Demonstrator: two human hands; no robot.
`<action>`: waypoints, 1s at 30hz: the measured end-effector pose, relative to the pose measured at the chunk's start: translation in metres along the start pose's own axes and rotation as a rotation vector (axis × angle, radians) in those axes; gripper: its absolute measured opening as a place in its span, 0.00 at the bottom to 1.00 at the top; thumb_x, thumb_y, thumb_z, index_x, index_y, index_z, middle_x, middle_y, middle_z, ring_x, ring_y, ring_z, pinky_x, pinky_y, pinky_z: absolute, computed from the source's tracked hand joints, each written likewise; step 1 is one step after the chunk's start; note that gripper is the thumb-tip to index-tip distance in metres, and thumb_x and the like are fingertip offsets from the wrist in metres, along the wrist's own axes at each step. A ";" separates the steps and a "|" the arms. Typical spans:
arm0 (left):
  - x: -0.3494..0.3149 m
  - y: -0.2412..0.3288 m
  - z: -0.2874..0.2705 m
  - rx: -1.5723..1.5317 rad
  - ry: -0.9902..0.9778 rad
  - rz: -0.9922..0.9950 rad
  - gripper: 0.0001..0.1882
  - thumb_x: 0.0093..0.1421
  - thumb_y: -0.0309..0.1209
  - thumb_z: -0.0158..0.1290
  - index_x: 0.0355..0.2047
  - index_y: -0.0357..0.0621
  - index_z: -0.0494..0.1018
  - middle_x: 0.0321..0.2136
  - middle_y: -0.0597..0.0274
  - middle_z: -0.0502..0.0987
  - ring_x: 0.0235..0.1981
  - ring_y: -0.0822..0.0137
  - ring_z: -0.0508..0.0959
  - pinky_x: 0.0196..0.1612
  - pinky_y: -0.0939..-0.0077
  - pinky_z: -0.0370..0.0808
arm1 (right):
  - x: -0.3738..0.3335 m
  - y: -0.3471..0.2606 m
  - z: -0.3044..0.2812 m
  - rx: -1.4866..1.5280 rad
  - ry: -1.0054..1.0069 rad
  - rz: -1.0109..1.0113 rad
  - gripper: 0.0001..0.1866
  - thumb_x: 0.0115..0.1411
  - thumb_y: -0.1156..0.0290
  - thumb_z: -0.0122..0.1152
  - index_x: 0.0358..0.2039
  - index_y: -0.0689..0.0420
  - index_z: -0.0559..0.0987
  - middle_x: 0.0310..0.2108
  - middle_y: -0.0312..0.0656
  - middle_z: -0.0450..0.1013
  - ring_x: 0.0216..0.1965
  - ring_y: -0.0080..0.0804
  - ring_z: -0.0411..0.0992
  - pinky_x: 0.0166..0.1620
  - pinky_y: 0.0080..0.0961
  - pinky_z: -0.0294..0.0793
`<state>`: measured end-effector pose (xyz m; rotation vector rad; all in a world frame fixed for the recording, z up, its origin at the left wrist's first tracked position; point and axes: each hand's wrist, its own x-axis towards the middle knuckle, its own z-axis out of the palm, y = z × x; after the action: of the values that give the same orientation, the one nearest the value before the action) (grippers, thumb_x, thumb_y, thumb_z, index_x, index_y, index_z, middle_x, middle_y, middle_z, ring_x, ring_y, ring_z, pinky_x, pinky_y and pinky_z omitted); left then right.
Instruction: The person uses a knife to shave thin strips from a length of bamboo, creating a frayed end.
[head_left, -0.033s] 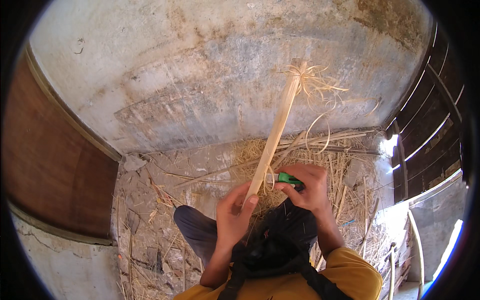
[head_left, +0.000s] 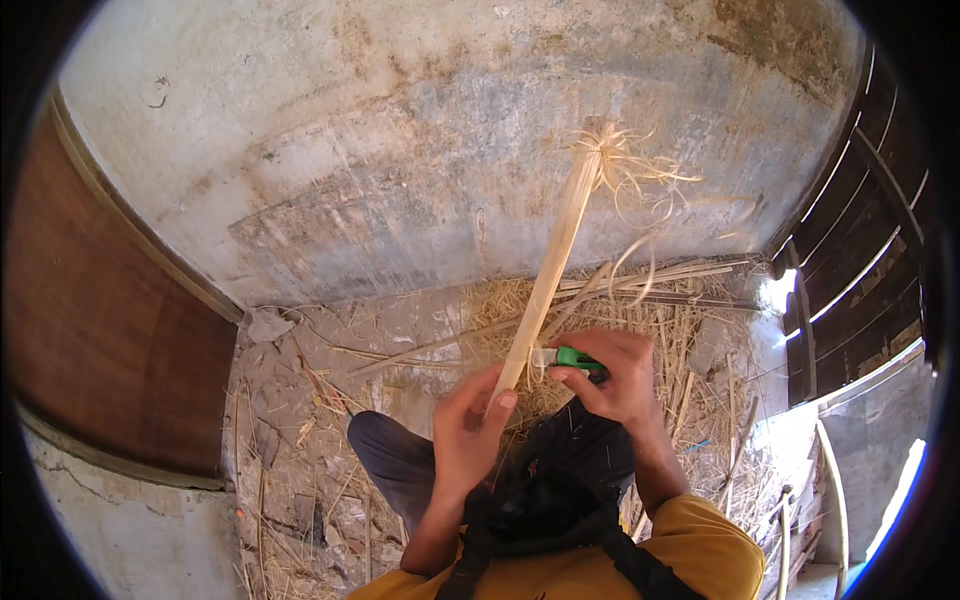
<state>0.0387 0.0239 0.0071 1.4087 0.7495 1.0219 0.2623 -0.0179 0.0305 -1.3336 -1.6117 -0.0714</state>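
A long, pale bamboo strip slants up and away from me, its far end near the wall. My left hand is closed round the near end, thumb lying along it. Thin curled shavings hang in a tuft near the far end, still attached. In my right hand is a green-handled knife, gripped with fingers wrapped round the handle. Its short blade is at the right edge of the strip, just beyond my left hand. A thin loose curl hangs by the blade.
Loose shavings and straw-like fibres cover much of the floor, with several long thin sticks among them. A stained wall rises ahead. Brown boarding stands at left, dark slats at right. My knees are bent below the strip.
The hanging curls have shifted slightly, and the thin loop by the blade has changed shape. Both hands stay almost where they were.
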 end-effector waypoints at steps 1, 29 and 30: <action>0.000 0.001 -0.001 0.068 0.006 0.040 0.20 0.68 0.20 0.62 0.60 0.36 0.79 0.45 0.61 0.82 0.40 0.75 0.77 0.40 0.80 0.73 | -0.001 0.000 0.002 0.006 0.004 -0.003 0.16 0.52 0.60 0.83 0.39 0.51 0.88 0.29 0.37 0.84 0.26 0.36 0.82 0.30 0.29 0.77; -0.027 0.015 -0.004 0.151 0.001 0.075 0.19 0.71 0.22 0.58 0.61 0.31 0.78 0.32 0.61 0.74 0.34 0.74 0.72 0.37 0.79 0.69 | -0.007 -0.021 0.004 -0.176 0.053 -0.065 0.19 0.51 0.51 0.82 0.38 0.48 0.89 0.21 0.31 0.76 0.19 0.31 0.72 0.25 0.30 0.66; -0.028 0.015 -0.005 0.140 0.004 0.073 0.19 0.71 0.22 0.58 0.61 0.30 0.78 0.32 0.61 0.74 0.34 0.74 0.72 0.37 0.79 0.69 | -0.007 -0.021 0.004 -0.178 0.057 -0.070 0.20 0.51 0.50 0.82 0.38 0.48 0.89 0.21 0.31 0.75 0.19 0.31 0.72 0.25 0.30 0.66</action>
<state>0.0211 -0.0010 0.0174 1.5650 0.7899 1.0453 0.2427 -0.0287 0.0343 -1.3969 -1.6338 -0.2989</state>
